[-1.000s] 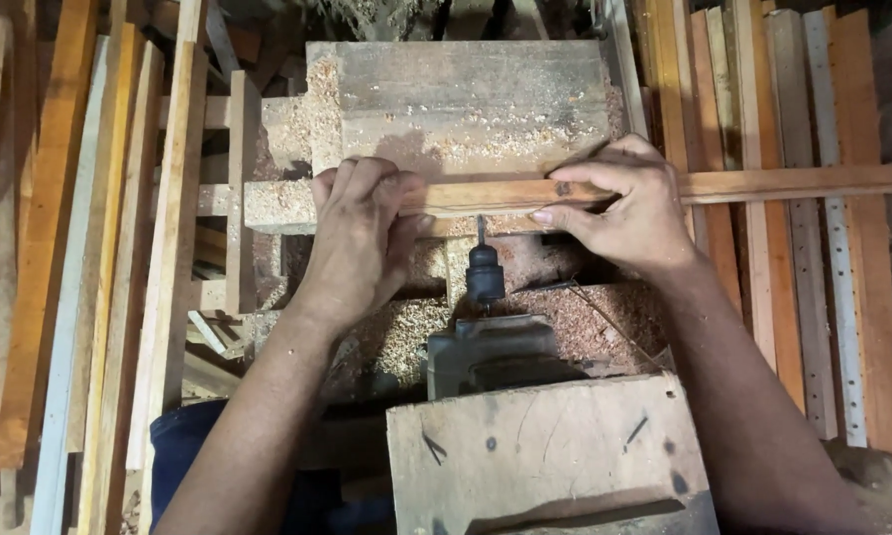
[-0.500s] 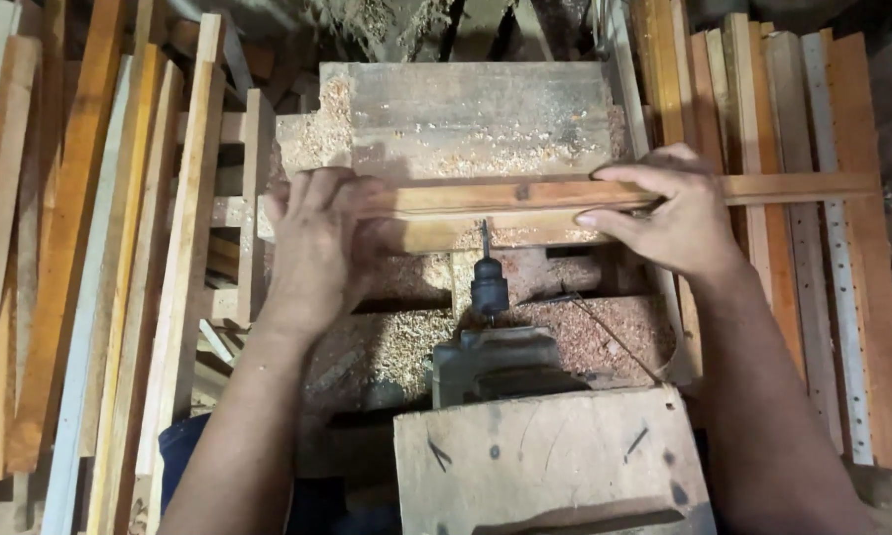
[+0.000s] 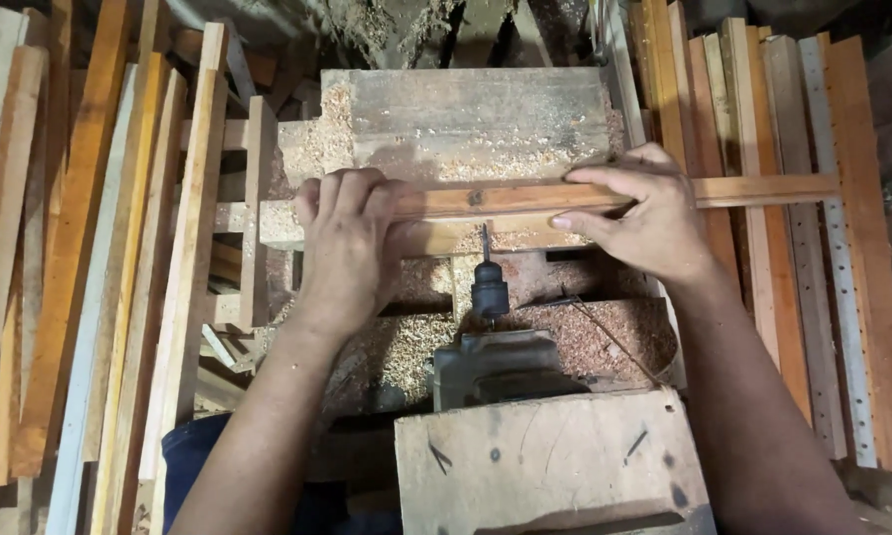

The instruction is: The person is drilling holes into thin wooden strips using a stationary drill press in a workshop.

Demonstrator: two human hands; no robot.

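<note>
Both our hands, left hand [image 3: 342, 243] and right hand [image 3: 644, 213], press fingers onto the wooden strip [image 3: 525, 198]; the drill bit [image 3: 486, 243] points at it amid sawdust [image 3: 406, 347].

Orange-brown wooden strip [image 3: 525, 198], pale speckled sawdust [image 3: 406, 357]

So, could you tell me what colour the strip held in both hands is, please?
The wooden strip is a warm orange-brown, seen best in the head view.

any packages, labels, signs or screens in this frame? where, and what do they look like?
None in view: only the wooden strip held by the left hand and right hand, the drill chuck, sawdust, stacked slats and a pale perforated strip at right.
</note>
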